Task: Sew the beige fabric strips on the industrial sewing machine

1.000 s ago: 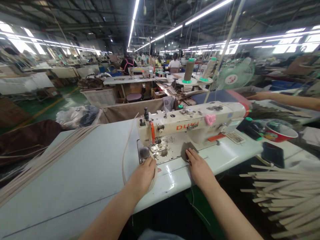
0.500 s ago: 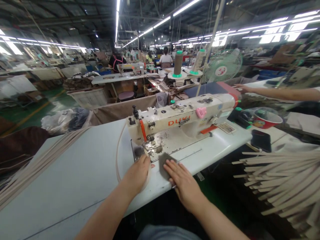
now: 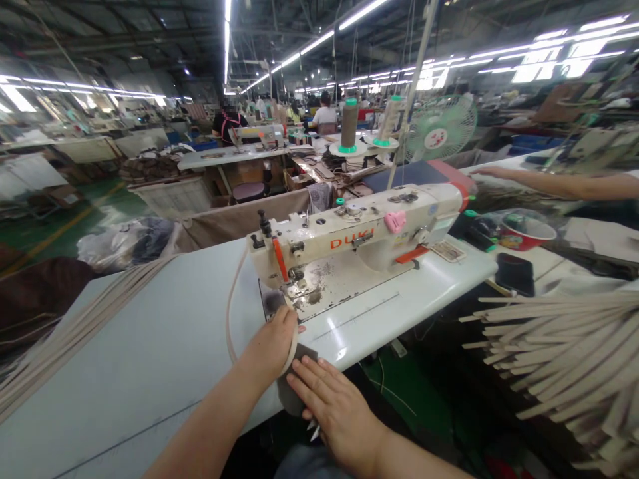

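A white sewing machine (image 3: pixel 349 246) stands on the pale table (image 3: pixel 164 346). Just in front of its needle area, my left hand (image 3: pixel 272 339) is closed on a narrow beige strip (image 3: pixel 291 352), which curves beneath the fingers. A longer beige strip (image 3: pixel 232 299) loops over the table left of the machine head. My right hand (image 3: pixel 332 406) lies on a dark grey piece (image 3: pixel 294 392) at the table's front edge, its fingers stretched across it. A small pointed metal tool (image 3: pixel 314 431) shows beneath that hand; its rest is hidden.
Long beige strips (image 3: pixel 94 309) lie at the table's left, and a fanned bundle (image 3: pixel 559 352) hangs at the right. Behind the machine stand thread cones (image 3: pixel 349 126) and a green fan (image 3: pixel 439 130). Another person's arm (image 3: pixel 554 183) reaches in from the right, near a red bowl (image 3: pixel 524 233).
My right hand and the dark grey piece have moved left and toward me, from beside the machine bed to the front edge. My left hand stays near the needle area.
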`<state>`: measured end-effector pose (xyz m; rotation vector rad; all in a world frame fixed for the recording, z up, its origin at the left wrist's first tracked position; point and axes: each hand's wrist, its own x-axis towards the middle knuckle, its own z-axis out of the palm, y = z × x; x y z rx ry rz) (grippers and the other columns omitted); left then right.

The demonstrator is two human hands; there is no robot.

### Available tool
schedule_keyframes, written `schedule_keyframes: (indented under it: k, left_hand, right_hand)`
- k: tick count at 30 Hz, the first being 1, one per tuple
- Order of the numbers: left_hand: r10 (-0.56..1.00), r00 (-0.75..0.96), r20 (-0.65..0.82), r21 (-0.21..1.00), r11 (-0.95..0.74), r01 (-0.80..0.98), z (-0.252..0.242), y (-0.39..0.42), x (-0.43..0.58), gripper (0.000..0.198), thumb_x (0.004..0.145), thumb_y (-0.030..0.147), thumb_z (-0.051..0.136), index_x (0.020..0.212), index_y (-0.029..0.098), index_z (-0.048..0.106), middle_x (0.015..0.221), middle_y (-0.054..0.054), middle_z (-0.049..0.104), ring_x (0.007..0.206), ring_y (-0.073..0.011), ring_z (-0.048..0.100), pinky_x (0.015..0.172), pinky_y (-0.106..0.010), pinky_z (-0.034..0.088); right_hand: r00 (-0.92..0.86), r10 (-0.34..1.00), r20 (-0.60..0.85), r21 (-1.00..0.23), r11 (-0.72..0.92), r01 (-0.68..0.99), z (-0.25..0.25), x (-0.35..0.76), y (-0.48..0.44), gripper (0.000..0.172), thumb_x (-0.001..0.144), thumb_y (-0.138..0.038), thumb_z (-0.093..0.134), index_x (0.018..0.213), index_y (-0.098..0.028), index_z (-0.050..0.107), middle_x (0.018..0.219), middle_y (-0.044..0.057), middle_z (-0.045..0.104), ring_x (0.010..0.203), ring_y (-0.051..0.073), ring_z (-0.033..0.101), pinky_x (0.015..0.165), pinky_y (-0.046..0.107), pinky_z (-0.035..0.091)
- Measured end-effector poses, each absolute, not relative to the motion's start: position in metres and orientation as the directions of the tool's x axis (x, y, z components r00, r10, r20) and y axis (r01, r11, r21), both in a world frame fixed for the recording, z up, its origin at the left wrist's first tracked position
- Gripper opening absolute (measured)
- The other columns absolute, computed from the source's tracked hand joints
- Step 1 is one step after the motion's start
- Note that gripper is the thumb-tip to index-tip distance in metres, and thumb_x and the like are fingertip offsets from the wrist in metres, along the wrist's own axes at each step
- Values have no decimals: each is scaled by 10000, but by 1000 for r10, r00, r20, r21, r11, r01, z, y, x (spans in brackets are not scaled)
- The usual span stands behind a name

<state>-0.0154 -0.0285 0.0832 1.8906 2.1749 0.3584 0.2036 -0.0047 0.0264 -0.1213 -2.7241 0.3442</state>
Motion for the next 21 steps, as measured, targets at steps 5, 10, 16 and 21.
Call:
schedule_keyframes:
  k: [5,10,16,21]
  left_hand:
    - [993,-121,-12,321,118,940,85,-31,-19,170,1083,261,364,1097,191,518,1192,-120,572,1087,-261,655,1041,-416,523]
    - [996,-94,-7,357,90,930,89,-30,-19,154,1081,269,366,1086,201,504,1191,-112,558,1088,-243,659,1061,-393,513]
    - [986,-162,-31,330,163,930,87,-26,-15,149,1038,158,372,1077,209,507,1170,-90,575,1070,-208,668,1025,-336,531]
    - [989,-145,-14,343,141,929,83,-27,-19,122,1048,188,391,1077,206,509,1177,-94,576,1064,-219,665,1011,-351,535]
  right_hand:
    - [-744,532,404,-254,847,468,28,239,85,474,1094,-256,404,1538,-153,535,1572,122,538,1493,246,475,1274,499,383]
    - [-555,726,405,-182,659,729,25,231,120,475,1059,-226,426,1457,-34,598,1531,245,546,1446,362,523,1217,589,435]
    - [-900,233,367,-259,955,142,32,173,-3,572,1075,-270,471,1624,-131,390,1661,114,400,1559,237,360,1296,431,353]
    - [-904,259,341,-342,930,138,45,200,37,490,1087,-274,451,1568,-198,500,1604,60,501,1520,181,428,1306,414,322]
